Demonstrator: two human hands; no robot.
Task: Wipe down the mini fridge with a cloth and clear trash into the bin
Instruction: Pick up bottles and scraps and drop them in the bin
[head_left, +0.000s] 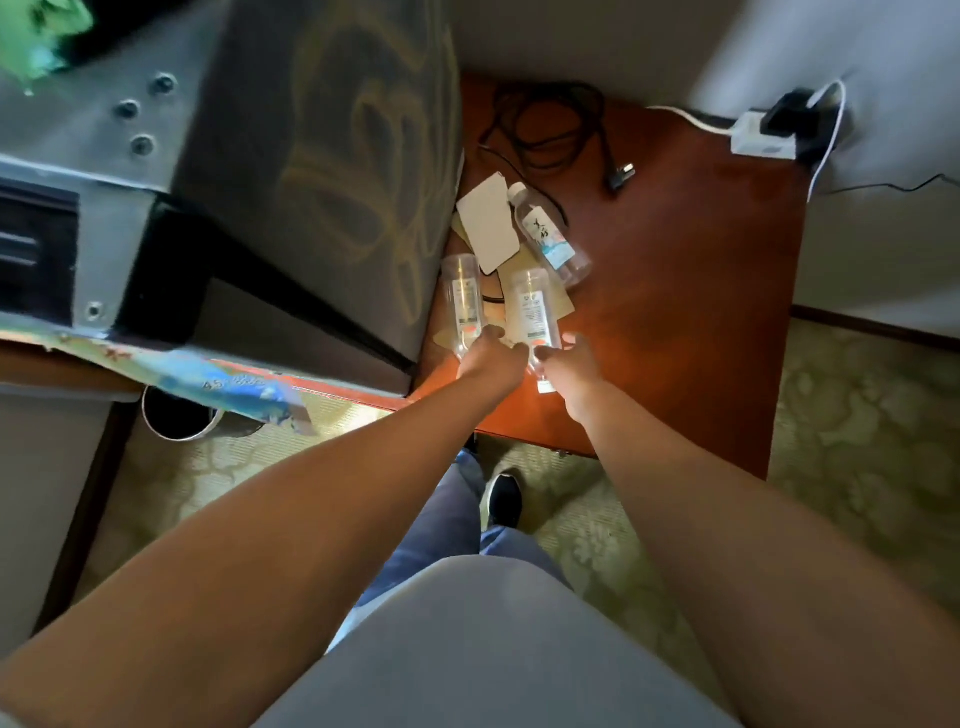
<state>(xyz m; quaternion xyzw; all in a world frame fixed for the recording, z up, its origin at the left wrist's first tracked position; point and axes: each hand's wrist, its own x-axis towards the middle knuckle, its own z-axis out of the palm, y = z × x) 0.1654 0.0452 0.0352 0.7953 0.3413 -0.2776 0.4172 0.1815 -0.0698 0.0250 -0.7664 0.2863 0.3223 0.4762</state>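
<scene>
Trash half gathered: my left hand (491, 358) grips one bottle (464, 304), right hand (566, 364) another bottle (532, 314); third bottle (550, 236) and card (488, 223) remain at table (701, 312) left edge.

- Your left hand (491, 358) and right hand (569, 364) are bare, forearms unsleeved.
- Behind the fingers, you wear a grey top (483, 644).
- Blue jeans (452, 519) and a dark shoe (504, 499) with a white sole edge.

Blue wrapper (249, 387) reads "45"; bottle labels too blurred.
</scene>
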